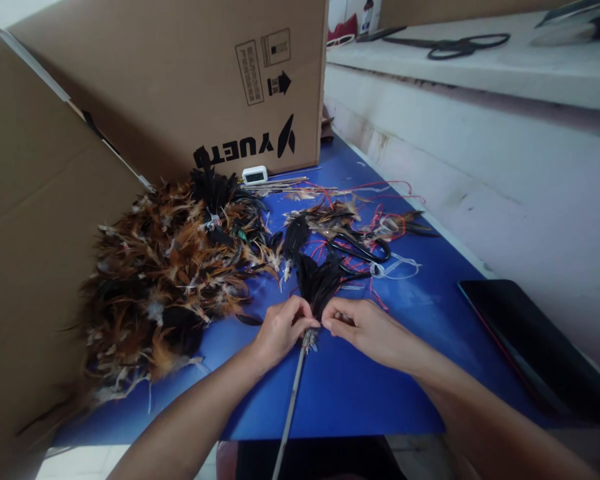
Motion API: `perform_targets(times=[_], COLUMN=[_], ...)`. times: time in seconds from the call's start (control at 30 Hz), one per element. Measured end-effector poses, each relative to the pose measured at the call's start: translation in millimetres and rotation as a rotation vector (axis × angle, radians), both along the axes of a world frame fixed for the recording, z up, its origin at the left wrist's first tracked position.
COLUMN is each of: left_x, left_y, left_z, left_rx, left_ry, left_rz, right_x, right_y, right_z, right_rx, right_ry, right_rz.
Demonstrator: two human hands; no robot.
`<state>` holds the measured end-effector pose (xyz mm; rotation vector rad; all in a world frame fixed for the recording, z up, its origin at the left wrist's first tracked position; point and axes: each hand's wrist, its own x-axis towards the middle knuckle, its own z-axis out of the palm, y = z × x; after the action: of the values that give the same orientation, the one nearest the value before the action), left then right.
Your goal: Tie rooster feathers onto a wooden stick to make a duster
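A thin stick (pixel 294 393) runs from the bottom edge up to a bunch of black feathers (pixel 319 283) whose pale quill ends are gathered around its tip. My left hand (pixel 284 327) pinches at the base of these feathers, on the left side of the stick. On the right side, my right hand (pixel 351 323) is closed with thumb and fingertips together, close to the same spot. What its fingertips hold is too small to make out. Just beyond the black feathers lie black-handled scissors (pixel 363 250), among red string (pixel 377 293) and loose brown feathers (pixel 330 217).
A large pile of brown feathers (pixel 165 267) fills the left, against cardboard boxes (pixel 180 73). A small white device (pixel 255 175) and thin sticks (pixel 280 183) lie at the back. A black phone-like slab (pixel 530 340) lies right. Large scissors (pixel 460 45) rest on the white ledge (pixel 520 73).
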<state>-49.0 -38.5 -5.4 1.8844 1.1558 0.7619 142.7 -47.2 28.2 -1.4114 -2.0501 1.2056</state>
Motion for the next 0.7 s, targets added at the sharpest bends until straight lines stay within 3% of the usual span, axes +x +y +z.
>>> perform_targets(times=[0.37, 0.7], left_x=[-1.0, -6.9], left_y=[-1.0, -3.6], left_z=[-1.7, -11.6], left_rx=[0.356, 0.485], left_ry=[0.176, 0.249], left_rz=[-0.082, -0.158], right_x=[-3.8, -15.9], right_y=[-3.4, -9.2], right_z=[-0.2, -3.2], right_rx=[-0.027, 0.116], right_ry=[0.029, 0.076], right_rz=[-0.052, -0.061])
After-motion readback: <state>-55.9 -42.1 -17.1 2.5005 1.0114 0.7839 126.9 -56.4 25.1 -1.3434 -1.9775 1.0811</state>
